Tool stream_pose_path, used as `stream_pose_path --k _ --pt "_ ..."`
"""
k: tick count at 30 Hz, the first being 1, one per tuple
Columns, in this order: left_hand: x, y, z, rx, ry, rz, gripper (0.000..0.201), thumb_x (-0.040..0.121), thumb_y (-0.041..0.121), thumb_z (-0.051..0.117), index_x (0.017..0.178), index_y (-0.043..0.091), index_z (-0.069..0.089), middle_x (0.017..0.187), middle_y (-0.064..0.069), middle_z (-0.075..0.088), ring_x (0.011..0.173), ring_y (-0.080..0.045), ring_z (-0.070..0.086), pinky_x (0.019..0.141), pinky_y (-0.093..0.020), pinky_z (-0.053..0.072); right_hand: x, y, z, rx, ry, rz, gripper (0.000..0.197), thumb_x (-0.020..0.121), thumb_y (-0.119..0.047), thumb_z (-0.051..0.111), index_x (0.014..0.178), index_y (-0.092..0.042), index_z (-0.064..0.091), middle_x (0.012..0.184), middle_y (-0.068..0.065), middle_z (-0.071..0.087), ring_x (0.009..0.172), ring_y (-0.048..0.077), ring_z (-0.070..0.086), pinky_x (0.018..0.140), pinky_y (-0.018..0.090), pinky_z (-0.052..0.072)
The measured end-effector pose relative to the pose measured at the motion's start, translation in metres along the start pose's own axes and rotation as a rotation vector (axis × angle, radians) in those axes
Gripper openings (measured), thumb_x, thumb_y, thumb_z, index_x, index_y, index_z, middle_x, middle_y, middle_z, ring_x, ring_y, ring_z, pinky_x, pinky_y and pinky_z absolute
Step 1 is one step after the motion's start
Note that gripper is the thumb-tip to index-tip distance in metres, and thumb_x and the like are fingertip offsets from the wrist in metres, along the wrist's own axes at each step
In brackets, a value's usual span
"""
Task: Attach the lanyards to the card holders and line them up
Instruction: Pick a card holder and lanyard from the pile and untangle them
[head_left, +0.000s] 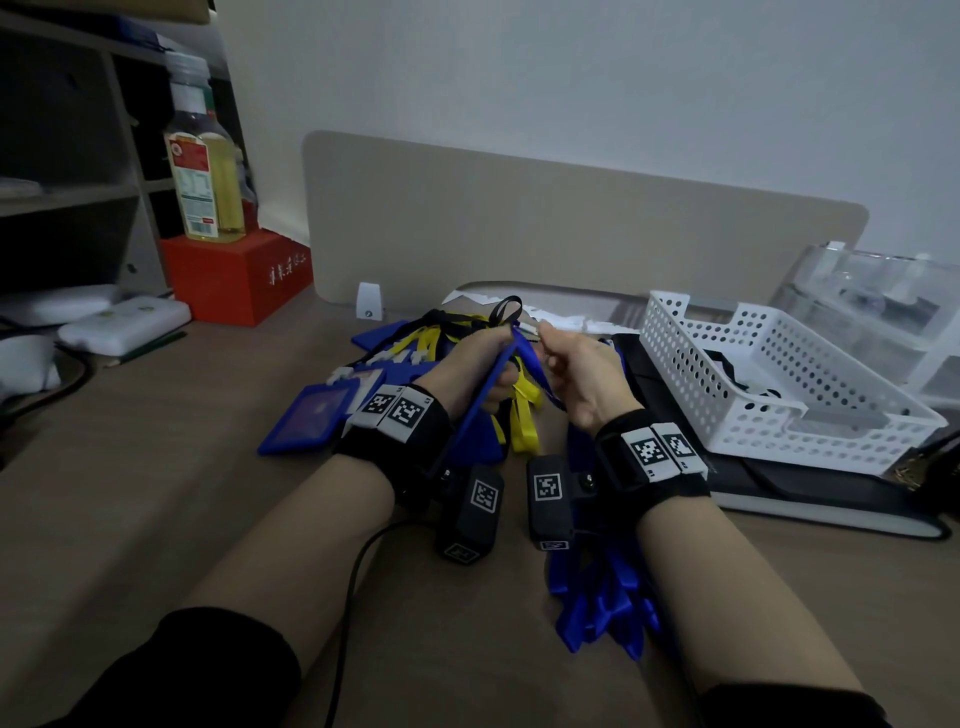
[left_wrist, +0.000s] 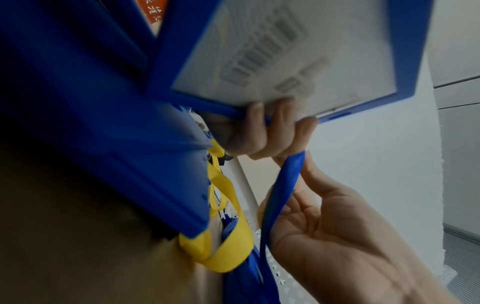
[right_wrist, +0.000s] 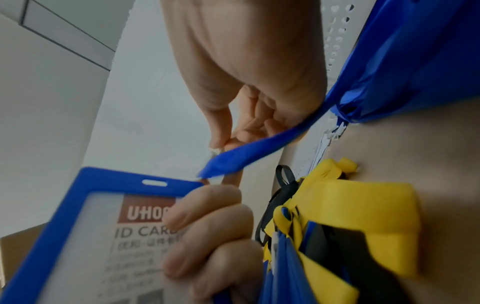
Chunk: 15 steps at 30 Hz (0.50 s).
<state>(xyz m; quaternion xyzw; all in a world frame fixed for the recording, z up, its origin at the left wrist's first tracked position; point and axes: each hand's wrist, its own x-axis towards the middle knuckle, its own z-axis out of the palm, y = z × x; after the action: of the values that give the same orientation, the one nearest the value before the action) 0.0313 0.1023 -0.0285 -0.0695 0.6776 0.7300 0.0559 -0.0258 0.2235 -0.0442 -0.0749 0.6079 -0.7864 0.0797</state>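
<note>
My left hand (head_left: 480, 364) grips a blue card holder (head_left: 485, 402) upright over the desk; its printed insert and top slot (right_wrist: 154, 182) show in the right wrist view. Just to the right, my right hand (head_left: 574, 371) pinches the clip end of a blue lanyard (head_left: 530, 358) between thumb and fingertip. That end (right_wrist: 223, 162) hovers close to the holder's top corner, beside the slot. Behind the hands lies a pile of yellow lanyards (head_left: 522, 415), black ones and several blue card holders (head_left: 311, 415). More blue lanyards (head_left: 597, 597) trail under my right wrist.
A white perforated basket (head_left: 779, 374) sits at the right on a black tray, with a clear plastic box (head_left: 883, 306) behind it. A beige divider panel (head_left: 571, 223) closes the back. A bottle (head_left: 205, 171) stands on a red box (head_left: 234, 275) at the left.
</note>
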Motion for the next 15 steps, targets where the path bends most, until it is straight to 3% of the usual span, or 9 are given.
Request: stream_pose_path --k 3,6,11,15 --pt "-0.0019 0.0007 -0.0012 -0.071 0.031 0.036 0.049 0.099 0.052 0.029 0.067 0.017 0.043 0.039 0.006 0.031 0.029 -0.008 0.024 0.036 -0.013 0.018 -0.0014 0.0001 -0.0028 -0.037 -0.031 -0.035 0.02 0.091 -0.013 0.063 0.071 -0.012 0.064 0.073 0.01 0.055 0.044 0.004 0.036 0.041 0.015 0.025" --pt "-0.0009 0.0011 -0.0012 -0.07 0.067 0.051 0.052 0.097 0.052 0.035 0.068 0.012 0.052 0.039 0.006 0.028 0.029 -0.008 0.023 0.035 -0.012 0.019 -0.002 -0.0004 -0.0018 -0.089 -0.082 -0.039 0.008 0.089 -0.011 0.064 0.083 -0.009 0.068 0.09 0.018 0.051 0.049 0.006 0.036 0.04 0.013 0.029" --pt "0.0035 -0.0015 -0.0015 -0.004 0.08 0.107 0.028 0.094 0.036 0.047 0.076 0.015 0.046 0.04 0.005 0.034 0.03 -0.009 0.029 0.033 -0.015 0.025 -0.0049 -0.0037 -0.0016 -0.008 -0.192 -0.041 0.011 0.092 -0.006 0.058 0.087 -0.003 0.067 0.077 0.011 0.055 0.054 0.009 0.037 0.043 0.013 0.031" --pt "0.0016 -0.0014 -0.0007 -0.009 0.052 0.146 0.034 0.097 0.037 0.044 0.07 0.017 0.043 0.039 0.006 0.034 0.029 -0.008 0.028 0.032 -0.015 0.024 -0.0086 -0.0062 -0.0025 0.081 -0.243 -0.02 0.016 0.094 0.0 0.051 0.085 -0.001 0.064 0.073 0.007 0.063 0.051 0.003 0.05 0.042 0.011 0.039"
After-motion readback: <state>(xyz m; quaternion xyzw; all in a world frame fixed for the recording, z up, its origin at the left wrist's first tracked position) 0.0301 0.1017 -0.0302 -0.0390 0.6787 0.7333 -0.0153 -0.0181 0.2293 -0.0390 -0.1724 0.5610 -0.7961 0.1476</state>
